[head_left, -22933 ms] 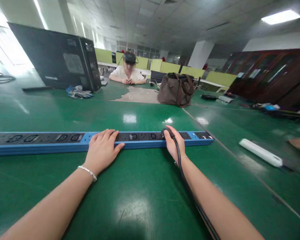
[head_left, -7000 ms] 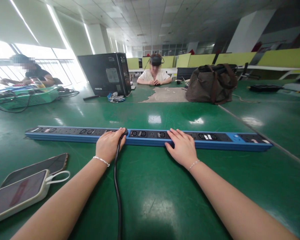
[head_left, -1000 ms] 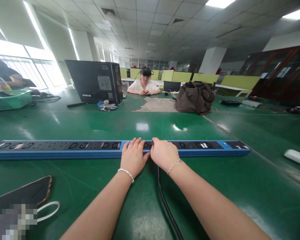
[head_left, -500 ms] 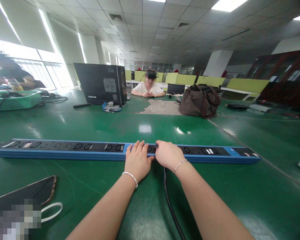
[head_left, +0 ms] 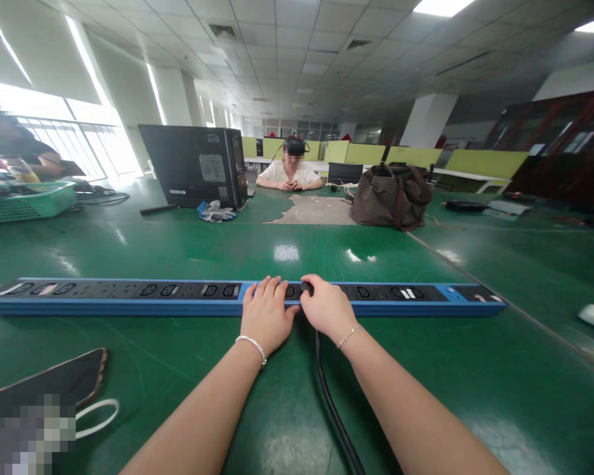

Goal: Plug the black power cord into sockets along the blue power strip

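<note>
Across a green table lies a blue strip, likely stiff and hefty, steadied by an outspread left hand, while the right hand grips a plug at its middle, probably light, best held by its body, not its cord.

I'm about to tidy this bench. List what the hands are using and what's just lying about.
In use:
strip, under the left hand
plug, in the right hand
cable

Seemingly just lying about:
computer
gloves
bag
basket
phone
</note>
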{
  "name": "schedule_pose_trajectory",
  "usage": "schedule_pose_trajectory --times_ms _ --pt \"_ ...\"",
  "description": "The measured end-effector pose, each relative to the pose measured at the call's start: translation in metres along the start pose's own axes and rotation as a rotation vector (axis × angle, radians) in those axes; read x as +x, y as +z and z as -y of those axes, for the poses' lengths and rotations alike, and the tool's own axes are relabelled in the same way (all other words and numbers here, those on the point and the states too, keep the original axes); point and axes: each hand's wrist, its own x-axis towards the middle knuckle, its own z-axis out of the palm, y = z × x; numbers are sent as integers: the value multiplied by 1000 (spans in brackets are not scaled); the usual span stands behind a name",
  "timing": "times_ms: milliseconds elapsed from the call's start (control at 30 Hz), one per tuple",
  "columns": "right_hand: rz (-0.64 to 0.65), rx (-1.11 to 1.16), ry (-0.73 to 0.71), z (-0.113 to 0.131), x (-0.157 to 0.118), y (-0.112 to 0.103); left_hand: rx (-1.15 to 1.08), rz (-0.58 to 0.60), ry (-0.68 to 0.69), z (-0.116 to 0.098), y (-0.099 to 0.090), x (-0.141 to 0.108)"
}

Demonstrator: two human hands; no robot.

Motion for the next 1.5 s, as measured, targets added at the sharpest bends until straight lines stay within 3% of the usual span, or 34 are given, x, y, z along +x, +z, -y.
schedule_pose_trajectory --times_ms 467,600,667,767,900,1000,1200,1500 --pt "-66 39 29 2 -7 0 -3 8 -5 0 -1 1" --pt "-243 209 -59 7 -10 -21 -1 22 -13 0 -3 1" --pt "-309 337 -99 -2 -5 -34 5 31 -12 0 -3 1" --pt "-146 426 -56 -40 6 -50 12 45 -15 0 -4 1" --pt "-93 390 163 -108 11 -69 22 47 -13 1 -3 2" --pt "-40 339 249 -139 8 -79 31 43 -5 1 -2 2" --pt "-18 170 120 -151 11 -70 50 60 -15 2 -3 2" --pt "101 -1 128 -147 13 -66 57 60 -8 1 -4 2"
